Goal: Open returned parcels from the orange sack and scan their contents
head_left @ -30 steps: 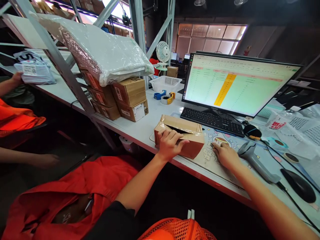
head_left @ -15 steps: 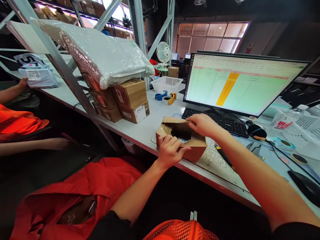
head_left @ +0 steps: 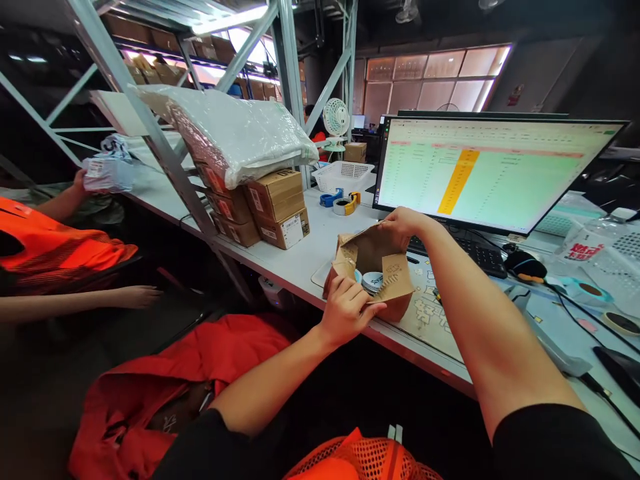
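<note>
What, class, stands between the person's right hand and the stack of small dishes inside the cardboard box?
The raised far flap of the cardboard box, which the right hand pinches, stands between that hand and the stack of small dishes. Nothing else visible is in the way.

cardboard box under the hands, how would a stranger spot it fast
Find the large monitor showing a green spreadsheet on the white desk. In front of its keyboard, the left hand and right hand hold a brown cardboard box. Unlike the sealed boxes stacked to its left, its top is torn open, showing a stack of round dishes inside.
</note>
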`<state>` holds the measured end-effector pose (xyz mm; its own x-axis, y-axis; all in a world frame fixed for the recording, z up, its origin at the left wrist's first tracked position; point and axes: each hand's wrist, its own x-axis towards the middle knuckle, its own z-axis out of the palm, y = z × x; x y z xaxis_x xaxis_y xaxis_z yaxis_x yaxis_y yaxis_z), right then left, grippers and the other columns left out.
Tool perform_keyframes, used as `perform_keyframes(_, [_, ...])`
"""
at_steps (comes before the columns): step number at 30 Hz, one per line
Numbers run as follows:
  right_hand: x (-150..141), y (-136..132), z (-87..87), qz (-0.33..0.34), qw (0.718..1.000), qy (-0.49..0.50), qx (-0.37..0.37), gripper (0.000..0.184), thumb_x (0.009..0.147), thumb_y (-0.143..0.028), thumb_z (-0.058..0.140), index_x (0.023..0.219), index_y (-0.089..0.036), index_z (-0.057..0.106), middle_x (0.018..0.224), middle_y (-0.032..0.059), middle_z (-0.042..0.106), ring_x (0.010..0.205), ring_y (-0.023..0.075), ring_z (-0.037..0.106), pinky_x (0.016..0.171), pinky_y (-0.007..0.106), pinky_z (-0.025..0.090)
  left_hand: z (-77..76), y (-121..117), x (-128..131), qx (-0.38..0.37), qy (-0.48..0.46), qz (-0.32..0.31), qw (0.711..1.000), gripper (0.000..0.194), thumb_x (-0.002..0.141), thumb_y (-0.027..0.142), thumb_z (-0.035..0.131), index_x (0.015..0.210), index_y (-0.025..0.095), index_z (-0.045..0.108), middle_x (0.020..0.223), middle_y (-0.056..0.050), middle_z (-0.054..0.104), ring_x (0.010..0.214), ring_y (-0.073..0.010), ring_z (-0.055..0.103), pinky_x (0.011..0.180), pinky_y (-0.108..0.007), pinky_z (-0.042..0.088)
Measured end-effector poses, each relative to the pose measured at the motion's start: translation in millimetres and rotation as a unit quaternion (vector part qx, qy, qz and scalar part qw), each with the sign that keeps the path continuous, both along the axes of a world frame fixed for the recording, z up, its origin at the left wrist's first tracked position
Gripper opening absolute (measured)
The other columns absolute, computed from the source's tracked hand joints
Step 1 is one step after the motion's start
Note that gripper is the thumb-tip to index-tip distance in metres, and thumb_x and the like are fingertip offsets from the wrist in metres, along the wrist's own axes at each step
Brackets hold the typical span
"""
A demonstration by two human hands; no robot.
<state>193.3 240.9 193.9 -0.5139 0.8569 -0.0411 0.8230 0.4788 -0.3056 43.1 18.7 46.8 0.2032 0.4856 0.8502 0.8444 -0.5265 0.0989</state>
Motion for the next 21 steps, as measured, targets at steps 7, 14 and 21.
perform_keyframes(7, [-15,-57,-4.5,0.094,0.968,-0.165,0.165,0.036,0.098,-0.046,0.059,0.1,-0.019,0.081,0.1,0.0151,0.078,0.093,0.0297,0.071,0.078,0.036,0.051,58.3,-6,-18,-0.207,0.238,-0.016,0.949,0.035,0.097,0.049,0.072,0.109,0.016,0.073,0.107,-0.01,0.075,0.104,-0.0287,0.066,0.091,-0.043,0.047])
perform_keyframes(14, [-51,-50,-30.7,0.175,0.959,-0.11,0.196,0.044,0.106,-0.037,0.043,0.13,-0.022,0.076,0.124,0.0165,0.077,0.114,0.0338,0.072,0.096,0.044,0.053,115.6,55,-29,-0.356,0.332,-0.043,0.872,0.072,0.086,0.064,0.076,0.136,0.012,0.07,0.136,-0.018,0.072,0.126,-0.0366,0.065,0.108,-0.048,0.049])
perform_keyframes(21, [-47,-38,-55.1,0.201,0.958,-0.097,0.179,0.049,0.1,-0.045,0.051,0.135,-0.016,0.07,0.13,0.0203,0.074,0.115,0.0384,0.073,0.096,0.048,0.056,72.1,49,-26,-0.295,0.327,-0.017,0.898,0.052,0.101,0.056,0.059,0.119,0.011,0.075,0.108,-0.017,0.08,0.105,-0.0356,0.075,0.086,-0.048,0.058])
